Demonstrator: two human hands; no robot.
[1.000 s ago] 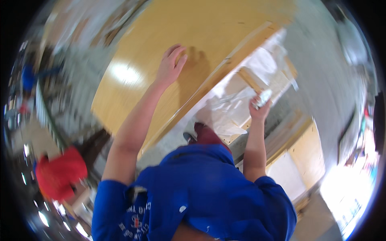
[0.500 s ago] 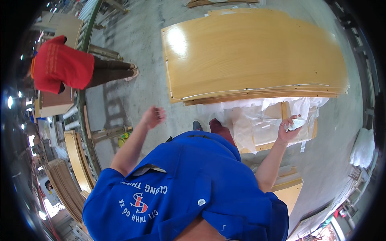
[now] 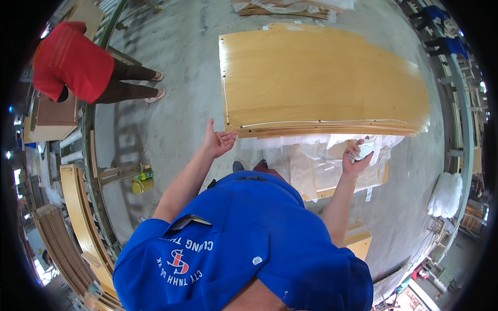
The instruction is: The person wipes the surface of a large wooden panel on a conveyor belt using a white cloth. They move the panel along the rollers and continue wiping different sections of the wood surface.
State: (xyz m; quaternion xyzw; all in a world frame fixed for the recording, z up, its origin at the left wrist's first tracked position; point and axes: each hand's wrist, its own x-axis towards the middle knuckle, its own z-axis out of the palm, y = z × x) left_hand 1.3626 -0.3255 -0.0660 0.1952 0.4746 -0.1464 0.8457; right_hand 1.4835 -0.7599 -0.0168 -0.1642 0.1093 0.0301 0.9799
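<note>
Grey floor (image 3: 187,62) makes a wide band off the panel (image 3: 321,78) on its left, reaching to a green rail (image 3: 112,22), and another strip passes its right end. More floor lies past the far edge, up to a low pile (image 3: 288,10). A person in red (image 3: 78,62) stands by the rail, well apart from the panel.

The panel lies flat on top of a stack in front of the wearer, its near edge just beyond the hands. It is smooth yellow-brown wood with a faint grain, broadly rectangular, with small dark spots near its edges. A thin white line (image 3: 321,121) follows the near and left edges. Crumpled, translucent sheeting (image 3: 384,147) shows below the near edge.

The left hand (image 3: 220,143) is just beside the near left corner, palm turned up, its grip loose and spread with nothing seen in it; whether the fingertips touch the corner I cannot tell. The right hand (image 3: 357,159), in front of the sheeting, has its grip curled around a soft white wad (image 3: 366,150).

The panel's long axis runs left to right across the view, a short end facing left.
</note>
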